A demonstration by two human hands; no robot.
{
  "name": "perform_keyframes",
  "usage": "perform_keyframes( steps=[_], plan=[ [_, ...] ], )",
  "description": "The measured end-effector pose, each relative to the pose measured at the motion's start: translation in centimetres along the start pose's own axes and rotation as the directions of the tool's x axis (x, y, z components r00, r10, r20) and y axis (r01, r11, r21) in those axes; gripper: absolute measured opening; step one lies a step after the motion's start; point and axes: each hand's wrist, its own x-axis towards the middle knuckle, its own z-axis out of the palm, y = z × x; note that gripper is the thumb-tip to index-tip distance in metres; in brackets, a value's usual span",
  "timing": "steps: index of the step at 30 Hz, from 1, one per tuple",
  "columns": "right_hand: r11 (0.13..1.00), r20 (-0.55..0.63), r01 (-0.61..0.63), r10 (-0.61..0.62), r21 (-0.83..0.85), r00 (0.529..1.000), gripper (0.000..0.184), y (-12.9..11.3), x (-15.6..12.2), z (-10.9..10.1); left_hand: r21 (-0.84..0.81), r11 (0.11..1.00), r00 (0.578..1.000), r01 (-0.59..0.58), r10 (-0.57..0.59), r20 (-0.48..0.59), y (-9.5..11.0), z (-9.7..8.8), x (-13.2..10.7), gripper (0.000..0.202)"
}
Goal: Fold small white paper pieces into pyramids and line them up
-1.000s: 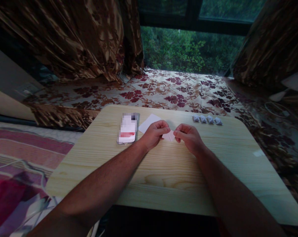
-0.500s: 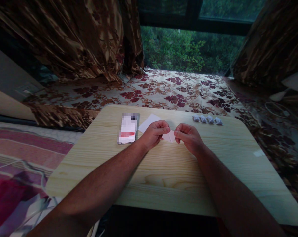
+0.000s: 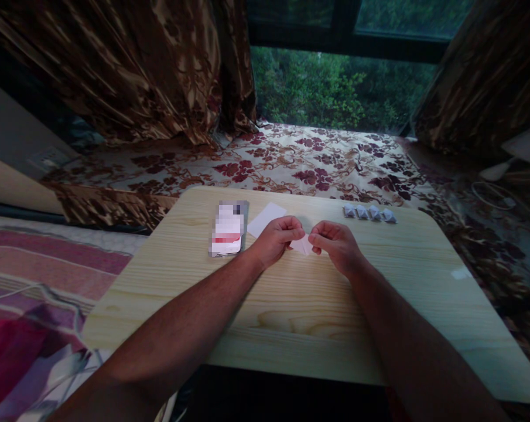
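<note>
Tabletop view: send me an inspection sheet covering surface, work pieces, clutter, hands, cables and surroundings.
Surface: wood-grain table; small pale patch near its right edge.
Work pieces: small creased paper between the hands; sheet partly behind the left hand; four folded pieces in a row, far right.
Clutter: phone, left of the sheet.
Hands: left and right hand both pinch the paper.
Cables: white cable on the bedding; none seen on the table.
Surroundings: curtains, window, floral cloth.

Single head view, close above near edge of table (image 3: 291, 305), facing forward and down, window (image 3: 344, 76) beyond at top.
</note>
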Motion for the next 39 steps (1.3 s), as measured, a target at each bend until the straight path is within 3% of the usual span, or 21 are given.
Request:
perform_keyframes(
  steps=[12,19,39],
  plan=[
    [1.000,-0.123,-0.008,0.011,0.027,0.992,0.024,-0.13,0.17,0.14,0.060,0.998,0.998,-0.030,0.033,-0.054,0.37,0.18,-0.21,0.025],
    [1.000,-0.113,0.005,-0.006,-0.001,0.994,0.022,-0.04,0.21,0.20,0.192,0.979,0.994,-0.062,0.077,-0.072,0.31,0.29,-0.34,0.026],
    [0.994,-0.069,-0.004,-0.003,-0.108,0.998,0.019,0.01,0.17,0.30,0.320,0.945,0.996,-0.071,0.085,-0.030,0.72,0.51,-0.59,0.024]
  ],
)
